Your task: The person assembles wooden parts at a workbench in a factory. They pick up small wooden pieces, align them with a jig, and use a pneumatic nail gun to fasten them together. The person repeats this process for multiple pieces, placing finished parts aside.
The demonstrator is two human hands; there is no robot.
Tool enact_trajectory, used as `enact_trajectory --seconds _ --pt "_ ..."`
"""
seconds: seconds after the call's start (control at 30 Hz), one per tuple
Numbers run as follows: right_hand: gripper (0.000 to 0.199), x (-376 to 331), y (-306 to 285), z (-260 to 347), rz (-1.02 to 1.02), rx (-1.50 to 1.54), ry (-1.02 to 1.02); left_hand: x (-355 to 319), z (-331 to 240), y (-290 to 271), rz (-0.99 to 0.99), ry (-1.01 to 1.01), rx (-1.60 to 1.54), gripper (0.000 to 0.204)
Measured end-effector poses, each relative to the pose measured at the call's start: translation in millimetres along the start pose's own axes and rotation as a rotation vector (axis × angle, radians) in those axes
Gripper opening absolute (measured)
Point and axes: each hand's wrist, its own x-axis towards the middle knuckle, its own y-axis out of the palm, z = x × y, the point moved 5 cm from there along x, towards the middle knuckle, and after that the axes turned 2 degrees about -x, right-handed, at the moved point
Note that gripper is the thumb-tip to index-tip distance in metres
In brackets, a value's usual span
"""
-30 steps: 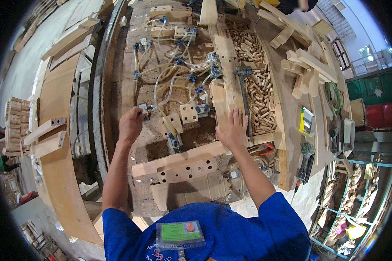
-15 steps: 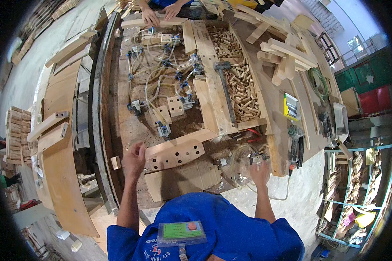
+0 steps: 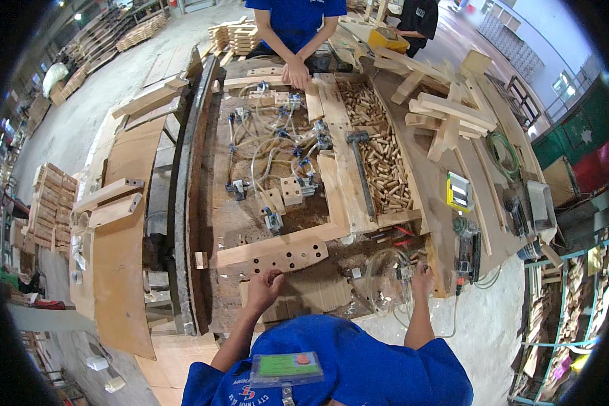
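Observation:
My left hand, fingers curled in, is at the near edge of a wooden piece with several dark holes. Whatever it may hold is hidden. My right hand has its fingers pressed together beside a small metal valve with clear tubing, close to some loose dowels. I cannot make out what is in its fingers. A flat piece of cardboard lies just before me. Beyond the holed piece, a jig of blue-fitted clamps and clear hoses is mounted on the board, with drilled wooden blocks among them.
A hammer lies beside a trough of wooden dowels. On the right are a power drill, a yellow box and stacked wood bars. Across the bench stands a co-worker, hands together. Metal rail runs along the left.
The view has tilted up, showing more of the co-worker, whose hands have come together. My left hand has moved right along the holed piece; my right hand has come off the valve to its right.

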Motion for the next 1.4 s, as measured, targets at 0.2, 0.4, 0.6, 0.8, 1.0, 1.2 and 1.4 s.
enact_trajectory --seconds 0.2,0.4,0.6,0.8,1.0,1.2,1.4 --pt "0.052 3.2 11.0 -1.5 -0.028 0.042 -0.107 -6.0 2.8 -0.8 -0.058 -0.023 0.024 0.023" --pt "0.053 -5.4 15.2 -8.3 0.060 0.211 -0.039 -1.6 3.1 -6.4 0.008 -0.114 0.136 0.026" --pt "0.059 -0.2 -3.3 -5.1 -0.013 0.081 -0.072 -3.6 7.6 -4.2 -0.009 -0.068 0.051 0.026" --pt "0.063 3.5 5.2 -16.5 0.091 0.059 -0.056 -1.4 10.9 -5.2 -0.026 -0.022 0.094 0.022" --pt "0.055 26.8 20.7 -42.4 0.050 0.379 0.036 -0.8 13.9 -3.3 -0.008 -0.056 0.064 0.025" --pt "0.047 42.7 9.1 -56.5 -0.119 0.225 0.016 6.6 3.6 1.0 0.002 -0.070 0.002 0.020" --pt "0.046 29.3 32.0 -47.0 -0.070 0.200 0.049 2.9 8.6 -5.5 -0.019 -0.054 0.040 0.021"
